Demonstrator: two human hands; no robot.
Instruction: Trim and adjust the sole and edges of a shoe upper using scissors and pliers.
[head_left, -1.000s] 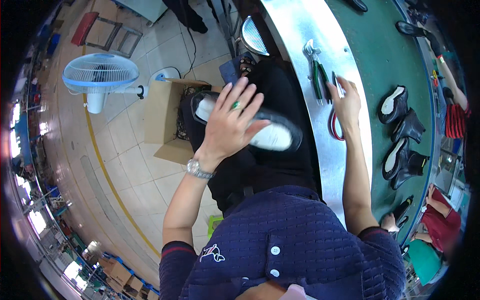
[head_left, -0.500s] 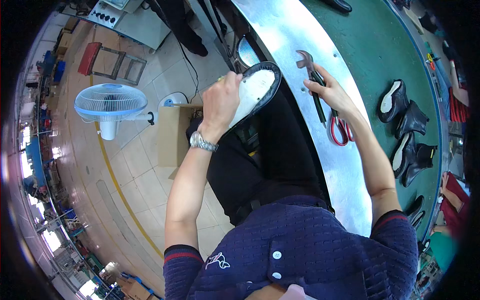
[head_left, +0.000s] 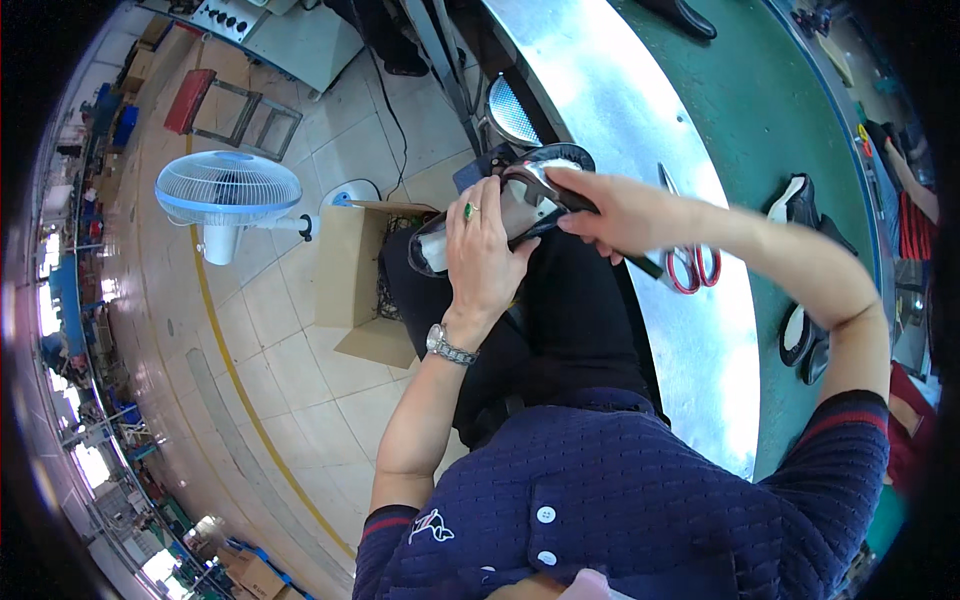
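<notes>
Over my lap I hold a black shoe [head_left: 540, 160] sole side up, its pale insole showing. My left hand [head_left: 485, 250], with a ring and a wristwatch, grips the shoe from the side. My right hand [head_left: 610, 210] is closed around metal pincers [head_left: 528, 182], whose jaws lie on the shoe's edge near the left fingers. The dark handle end of the pincers sticks out behind the right palm.
Red-handled scissors [head_left: 690, 265] lie on the shiny metal bench [head_left: 620, 90] to my right. Beyond it, a green belt [head_left: 770, 110] carries black shoes [head_left: 795, 200]. A cardboard box [head_left: 350, 290] and a standing fan [head_left: 228, 190] are on the tiled floor at left.
My right hand has lifted the pincers off the bench and brought them to the shoe. The left hand has lowered the shoe toward my lap and turned it.
</notes>
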